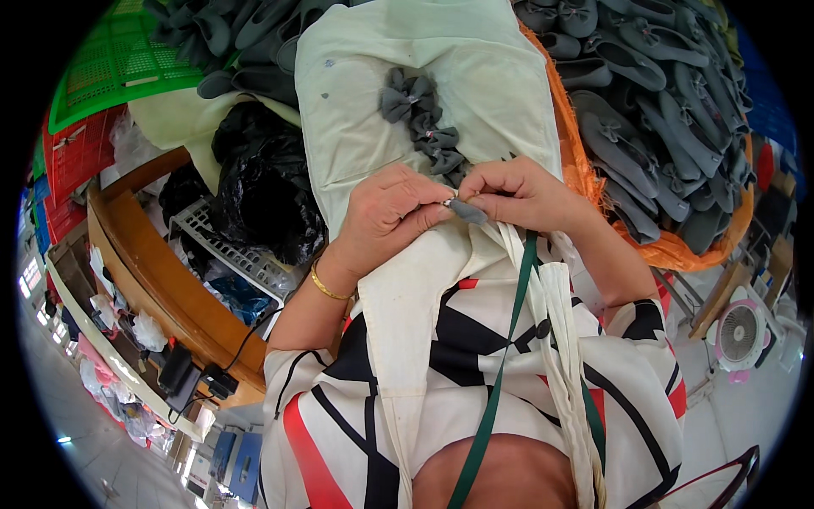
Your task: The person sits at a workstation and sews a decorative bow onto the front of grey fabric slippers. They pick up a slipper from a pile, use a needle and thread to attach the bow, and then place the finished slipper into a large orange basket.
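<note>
My left hand [392, 208] and my right hand [519, 193] meet over my lap, fingers pinched together on a small grey fabric bow [468, 212]. A small pale detail shows at its left end, by my left fingertips; I cannot make out what it is. Just beyond my fingers, several grey bows [441, 146] lie in a row on the pale cloth [500, 93] that covers my lap. The near end of that row is partly hidden behind my hands.
Grey slip-on shoes [636, 144] fill an orange sack [738, 229] at the right. More grey shoes [263, 81] lie at the far left, near a green crate [106, 64]. A black plastic bag [263, 187], white basket [225, 246] and wooden table [161, 263] stand left; a fan [740, 332] stands right.
</note>
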Motion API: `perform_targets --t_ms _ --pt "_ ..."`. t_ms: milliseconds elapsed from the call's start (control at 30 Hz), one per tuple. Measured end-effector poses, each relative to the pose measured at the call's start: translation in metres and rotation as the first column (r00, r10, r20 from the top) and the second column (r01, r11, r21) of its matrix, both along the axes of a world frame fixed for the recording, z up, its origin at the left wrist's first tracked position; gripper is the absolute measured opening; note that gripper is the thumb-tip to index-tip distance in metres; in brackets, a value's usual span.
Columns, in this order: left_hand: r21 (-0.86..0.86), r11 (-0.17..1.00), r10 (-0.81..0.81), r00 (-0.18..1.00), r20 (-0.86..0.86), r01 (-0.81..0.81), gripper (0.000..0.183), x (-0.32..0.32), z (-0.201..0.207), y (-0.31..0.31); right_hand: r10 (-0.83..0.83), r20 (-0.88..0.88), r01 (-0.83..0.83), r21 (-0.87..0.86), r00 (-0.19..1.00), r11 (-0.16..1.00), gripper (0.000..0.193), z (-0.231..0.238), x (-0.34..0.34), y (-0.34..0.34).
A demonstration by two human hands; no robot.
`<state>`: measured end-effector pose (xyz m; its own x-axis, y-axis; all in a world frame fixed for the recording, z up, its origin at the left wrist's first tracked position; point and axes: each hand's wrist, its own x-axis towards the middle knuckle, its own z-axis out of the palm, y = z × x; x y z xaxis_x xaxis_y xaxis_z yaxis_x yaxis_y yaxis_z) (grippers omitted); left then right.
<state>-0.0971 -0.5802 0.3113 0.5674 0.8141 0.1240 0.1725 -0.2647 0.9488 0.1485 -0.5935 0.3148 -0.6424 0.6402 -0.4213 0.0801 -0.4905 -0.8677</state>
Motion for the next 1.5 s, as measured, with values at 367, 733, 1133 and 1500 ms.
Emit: perform_targets --t_ms 367,733,1133,1500 --pt "0.044 0.998 -0.035 0.999 -0.014 0.036 0.022 0.000 0.002 0.001 0.015 -0.029 -0.015 -0.005 0.999 1.000 0.013 -0.008 0.005 -0.005" --pt "-0.027 0.998 -0.065 0.997 -0.039 0.064 0.018 0.003 0.003 -0.001 -0.014 0.031 0.020 -0.201 0.999 0.979 0.028 0.007 -0.005 0.004" --pt "-0.151 0.986 -0.079 0.996 -0.030 0.073 0.014 0.007 -0.004 -0.007 -0.001 0.093 -0.009 0.106 0.996 0.994 0.029 0.002 -0.016 0.001" --pt "-0.034 0.994 0.091 0.966 -0.241 -0.102 0.017 0.015 -0.005 0.005 -0.326 0.443 -0.379 0.893 0.835 0.242 0.014 -0.001 -0.021 0.013"
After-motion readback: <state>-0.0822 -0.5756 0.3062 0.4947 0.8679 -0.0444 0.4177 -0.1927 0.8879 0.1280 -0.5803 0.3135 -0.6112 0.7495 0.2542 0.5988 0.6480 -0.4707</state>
